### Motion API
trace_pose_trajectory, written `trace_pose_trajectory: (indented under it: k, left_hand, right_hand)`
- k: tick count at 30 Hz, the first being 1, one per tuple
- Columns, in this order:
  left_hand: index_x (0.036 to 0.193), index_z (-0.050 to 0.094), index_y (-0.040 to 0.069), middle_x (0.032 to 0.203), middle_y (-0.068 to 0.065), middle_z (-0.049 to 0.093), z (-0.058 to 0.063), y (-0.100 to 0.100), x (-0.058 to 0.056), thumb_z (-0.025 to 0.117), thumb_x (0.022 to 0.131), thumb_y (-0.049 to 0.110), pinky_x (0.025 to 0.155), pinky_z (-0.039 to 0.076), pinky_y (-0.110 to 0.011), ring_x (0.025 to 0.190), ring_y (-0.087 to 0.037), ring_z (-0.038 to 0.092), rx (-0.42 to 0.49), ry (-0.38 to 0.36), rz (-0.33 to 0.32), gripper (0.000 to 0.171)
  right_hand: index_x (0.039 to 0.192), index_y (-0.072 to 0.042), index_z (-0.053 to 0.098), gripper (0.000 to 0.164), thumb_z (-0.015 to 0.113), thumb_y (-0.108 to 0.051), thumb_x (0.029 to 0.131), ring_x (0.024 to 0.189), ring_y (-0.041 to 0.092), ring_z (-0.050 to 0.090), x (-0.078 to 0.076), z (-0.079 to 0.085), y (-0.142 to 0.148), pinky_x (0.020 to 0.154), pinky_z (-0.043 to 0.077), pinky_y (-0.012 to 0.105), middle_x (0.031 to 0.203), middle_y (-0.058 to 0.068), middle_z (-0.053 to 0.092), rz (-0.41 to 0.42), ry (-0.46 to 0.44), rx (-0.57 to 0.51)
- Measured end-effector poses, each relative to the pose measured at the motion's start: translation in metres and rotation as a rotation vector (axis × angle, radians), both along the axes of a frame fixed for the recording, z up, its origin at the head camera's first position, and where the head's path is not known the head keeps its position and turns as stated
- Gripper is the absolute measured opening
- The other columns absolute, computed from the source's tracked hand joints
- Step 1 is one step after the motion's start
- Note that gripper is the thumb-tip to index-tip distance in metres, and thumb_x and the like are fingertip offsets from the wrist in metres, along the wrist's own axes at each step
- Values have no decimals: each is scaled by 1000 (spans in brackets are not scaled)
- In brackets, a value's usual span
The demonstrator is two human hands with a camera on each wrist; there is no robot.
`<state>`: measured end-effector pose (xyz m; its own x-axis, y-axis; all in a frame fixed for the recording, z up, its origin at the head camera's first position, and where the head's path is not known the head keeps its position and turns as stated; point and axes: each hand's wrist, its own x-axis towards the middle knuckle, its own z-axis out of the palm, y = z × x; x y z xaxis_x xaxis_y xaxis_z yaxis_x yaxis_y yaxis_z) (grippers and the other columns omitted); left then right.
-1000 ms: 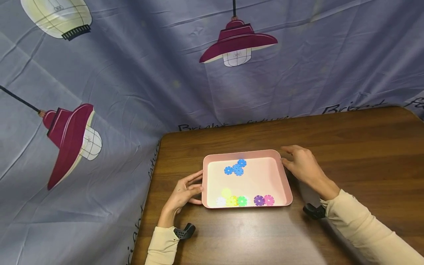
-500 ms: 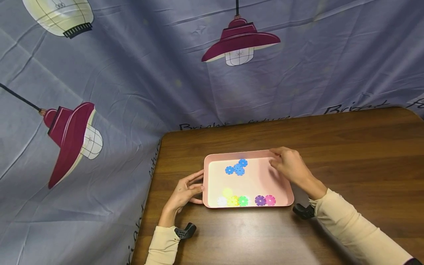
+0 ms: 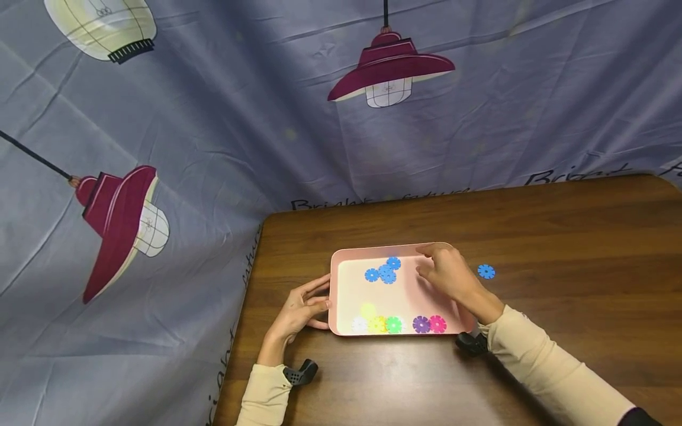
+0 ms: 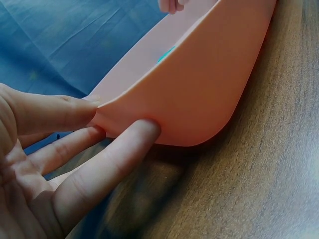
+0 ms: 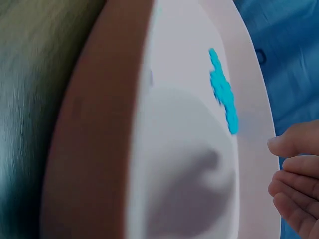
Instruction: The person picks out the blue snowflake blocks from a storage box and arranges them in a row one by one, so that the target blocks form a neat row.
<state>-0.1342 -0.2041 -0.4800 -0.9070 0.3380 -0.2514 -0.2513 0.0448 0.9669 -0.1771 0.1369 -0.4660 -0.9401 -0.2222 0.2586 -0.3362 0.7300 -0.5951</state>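
A pink tray (image 3: 405, 335) lies on the table, with a small cluster of blue snowflake discs (image 3: 387, 274) near its back side. Along the tray's front side are a green disc (image 3: 393, 325), a purple disc (image 3: 421, 324), a pink disc (image 3: 438, 323) and pale yellow and white ones. My left hand (image 3: 298, 307) holds the tray's left wall; in the left wrist view the thumb is at the rim and fingers (image 4: 142, 132) touch the outer wall. Over the tray's right part hovers my right hand (image 3: 450, 275), fingers loosely bent, holding nothing visible.
A single blue disc (image 3: 486, 271) lies on the wooden table (image 3: 575, 260) to the right of the tray. A curtain (image 3: 298, 118) printed with lamps hangs behind and to the left of the table.
My right hand has moved left from beside the tray's right wall to above its inside. The single blue disc on the table now shows. My left hand stays at the tray.
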Motion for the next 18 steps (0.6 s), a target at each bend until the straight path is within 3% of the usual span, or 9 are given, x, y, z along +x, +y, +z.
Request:
trace_pose_trajectory:
  k: [3,6,13,18]
  left_hand:
    - [149,40,3,150,-23,38,-2,0,0,61,90,-11,61,61,-48,119,-41,56,2,-4,0,65]
    - [149,41,4,150,-23,39,-2,0,0,61,90,-10,61,61,-48,119,-40,57,2,-6,-2,64]
    - [149,40,4,150,-23,38,1,0,0,60,90,-10,62,61,-50,120,-41,56,16,-2,0,64]
    - [150,40,4,150,-23,38,0,0,-1,60,90,-10,62,61,-49,119,-41,56,22,-6,-1,64]
  right_hand:
    - [107,9,71,35,76,0,74,71,27,62,2,-4,-9,66,52,39,101,24,71,18,11,-4]
    - [108,9,71,36,76,-1,75,69,25,62,4,-6,-16,65,53,39,99,23,71,31,1,5]
    - [108,10,70,35,75,3,75,98,32,67,7,-8,-28,83,57,47,106,21,70,47,-27,-17]
    - [106,10,71,34,75,5,73,99,35,67,7,-11,-35,85,57,49,104,21,70,58,-19,-10]
